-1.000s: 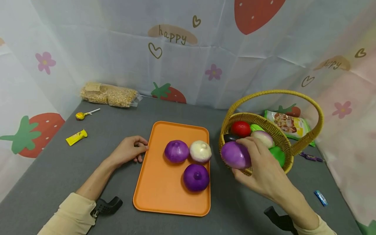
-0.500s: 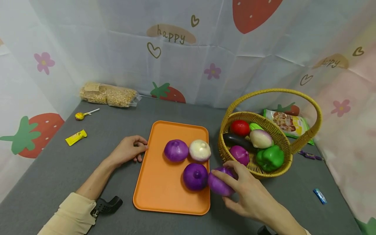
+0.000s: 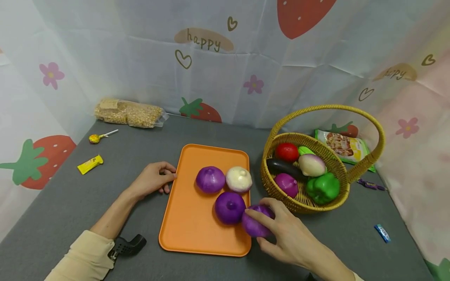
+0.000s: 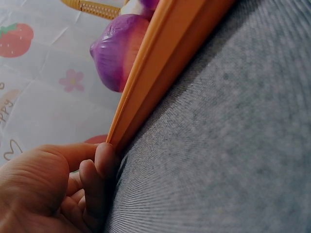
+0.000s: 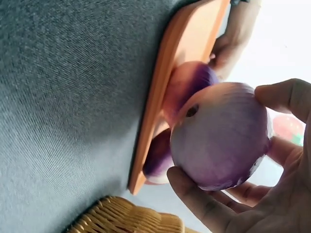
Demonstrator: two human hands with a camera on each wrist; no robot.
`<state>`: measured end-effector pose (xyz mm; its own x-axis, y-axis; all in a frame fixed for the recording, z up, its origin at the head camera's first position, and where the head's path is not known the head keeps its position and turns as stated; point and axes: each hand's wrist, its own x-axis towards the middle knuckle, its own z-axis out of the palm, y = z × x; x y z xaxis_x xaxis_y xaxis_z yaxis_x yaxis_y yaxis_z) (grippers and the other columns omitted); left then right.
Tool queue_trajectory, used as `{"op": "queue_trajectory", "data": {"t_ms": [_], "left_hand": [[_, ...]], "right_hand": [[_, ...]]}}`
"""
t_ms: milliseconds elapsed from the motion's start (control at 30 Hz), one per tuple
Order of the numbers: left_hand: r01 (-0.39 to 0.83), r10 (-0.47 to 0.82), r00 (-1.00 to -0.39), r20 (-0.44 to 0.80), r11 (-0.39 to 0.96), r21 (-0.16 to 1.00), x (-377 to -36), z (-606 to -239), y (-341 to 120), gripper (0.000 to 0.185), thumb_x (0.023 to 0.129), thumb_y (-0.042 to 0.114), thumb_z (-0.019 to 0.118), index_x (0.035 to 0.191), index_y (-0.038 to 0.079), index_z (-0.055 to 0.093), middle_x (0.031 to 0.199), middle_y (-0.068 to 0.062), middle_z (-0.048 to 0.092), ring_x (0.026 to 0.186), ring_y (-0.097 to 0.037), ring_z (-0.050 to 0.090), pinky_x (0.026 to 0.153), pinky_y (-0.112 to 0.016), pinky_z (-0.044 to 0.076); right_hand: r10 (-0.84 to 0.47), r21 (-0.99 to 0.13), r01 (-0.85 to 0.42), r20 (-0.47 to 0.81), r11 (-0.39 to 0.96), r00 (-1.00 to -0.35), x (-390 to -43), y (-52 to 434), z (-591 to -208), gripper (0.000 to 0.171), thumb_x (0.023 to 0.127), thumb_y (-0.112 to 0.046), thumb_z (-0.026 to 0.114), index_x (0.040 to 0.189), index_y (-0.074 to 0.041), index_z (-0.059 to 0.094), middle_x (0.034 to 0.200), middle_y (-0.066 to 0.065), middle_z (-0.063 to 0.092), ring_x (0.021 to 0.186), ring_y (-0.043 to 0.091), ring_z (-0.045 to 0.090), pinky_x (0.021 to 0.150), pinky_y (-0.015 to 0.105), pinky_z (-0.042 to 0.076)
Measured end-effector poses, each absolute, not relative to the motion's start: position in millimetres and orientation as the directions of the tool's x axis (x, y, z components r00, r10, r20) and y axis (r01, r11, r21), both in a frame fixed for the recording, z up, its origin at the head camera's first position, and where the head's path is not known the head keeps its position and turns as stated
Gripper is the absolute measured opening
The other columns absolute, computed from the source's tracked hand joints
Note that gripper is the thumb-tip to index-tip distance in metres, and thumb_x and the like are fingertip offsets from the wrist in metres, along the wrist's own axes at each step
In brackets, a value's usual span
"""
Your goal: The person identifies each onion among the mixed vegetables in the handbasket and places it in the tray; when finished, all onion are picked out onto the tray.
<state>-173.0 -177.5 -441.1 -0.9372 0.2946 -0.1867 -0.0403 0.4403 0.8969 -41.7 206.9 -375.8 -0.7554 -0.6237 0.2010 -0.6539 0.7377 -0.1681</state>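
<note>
Orange tray (image 3: 183,230) bearing three onions — two purple, one white (image 3: 238,179). Fourth purple onion (image 3: 254,224) gripped in curled fingers of the right hand (image 3: 286,236), at the tray's right edge, touching the dark purple onion (image 3: 230,207). Left hand (image 3: 152,180) loosely curled, fingertips against the tray's left rim, gripping nothing. Wicker basket (image 3: 302,203) holding tomato, eggplant, green pepper, two onions. "happy" (image 3: 204,40) printed on the backdrop.
</note>
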Motion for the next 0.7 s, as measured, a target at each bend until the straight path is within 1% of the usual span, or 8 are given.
{"op": "queue_trajectory", "data": {"t_ms": [167, 333, 433, 567, 700], "left_hand": [[-0.043, 0.291, -0.938, -0.191, 0.446, 0.894, -173.6, -440.5, -177.0, 0.031, 0.096, 0.02, 0.062, 0.118, -0.002, 0.06, 0.09, -0.014, 0.068, 0.057, -0.015, 0.063, 0.054, -0.029, 0.054], [-0.046, 0.287, -0.938, -0.192, 0.447, 0.893, -174.1, -440.9, -176.7, 0.031, 0.096, 0.019, 0.062, 0.117, -0.002, 0.059, 0.09, -0.014, 0.068, 0.057, -0.016, 0.064, 0.054, -0.029, 0.054], [-0.045, 0.289, -0.938, -0.19, 0.445, 0.895, -174.3, -441.8, -176.9, 0.03, 0.096, 0.018, 0.062, 0.117, -0.003, 0.059, 0.09, -0.014, 0.068, 0.057, -0.016, 0.064, 0.053, -0.03, 0.054], [-0.037, 0.293, -0.939, -0.182, 0.439, 0.898, -174.7, -443.2, -177.5, 0.03, 0.096, 0.018, 0.062, 0.117, -0.003, 0.059, 0.09, -0.014, 0.068, 0.057, -0.016, 0.064, 0.053, -0.029, 0.054], [-0.03, 0.296, -0.939, -0.175, 0.436, 0.899, -174.5, -443.6, -177.8, 0.031, 0.096, 0.019, 0.062, 0.117, -0.003, 0.059, 0.091, -0.015, 0.068, 0.057, -0.016, 0.064, 0.053, -0.029, 0.054]], "right_hand": [[-0.603, -0.187, -0.641, 0.225, 0.744, -0.765, -45.5, 201.2, -381.4, 0.069, 0.07, -0.029, 0.078, 0.135, -0.023, 0.055, 0.127, 0.003, 0.049, 0.106, 0.012, 0.053, 0.076, 0.027, 0.054], [-0.615, -0.174, -0.657, 0.241, 0.734, -0.751, -50.8, 196.0, -385.9, 0.069, 0.068, -0.028, 0.083, 0.13, -0.02, 0.056, 0.126, 0.003, 0.051, 0.107, 0.015, 0.054, 0.075, 0.029, 0.056], [-0.646, -0.139, -0.691, 0.264, 0.709, -0.716, -55.3, 193.1, -388.6, 0.07, 0.067, -0.03, 0.087, 0.129, -0.019, 0.057, 0.126, 0.004, 0.054, 0.111, 0.017, 0.056, 0.082, 0.033, 0.056], [-0.682, -0.084, -0.731, 0.303, 0.677, -0.666, -61.8, 189.5, -391.8, 0.071, 0.067, -0.031, 0.089, 0.129, -0.017, 0.059, 0.126, 0.005, 0.059, 0.115, 0.02, 0.057, 0.092, 0.038, 0.053], [-0.699, -0.056, -0.746, 0.308, 0.664, -0.646, -65.7, 186.4, -393.9, 0.07, 0.068, -0.029, 0.089, 0.131, -0.017, 0.06, 0.13, 0.005, 0.06, 0.116, 0.021, 0.056, 0.094, 0.039, 0.052]]}}
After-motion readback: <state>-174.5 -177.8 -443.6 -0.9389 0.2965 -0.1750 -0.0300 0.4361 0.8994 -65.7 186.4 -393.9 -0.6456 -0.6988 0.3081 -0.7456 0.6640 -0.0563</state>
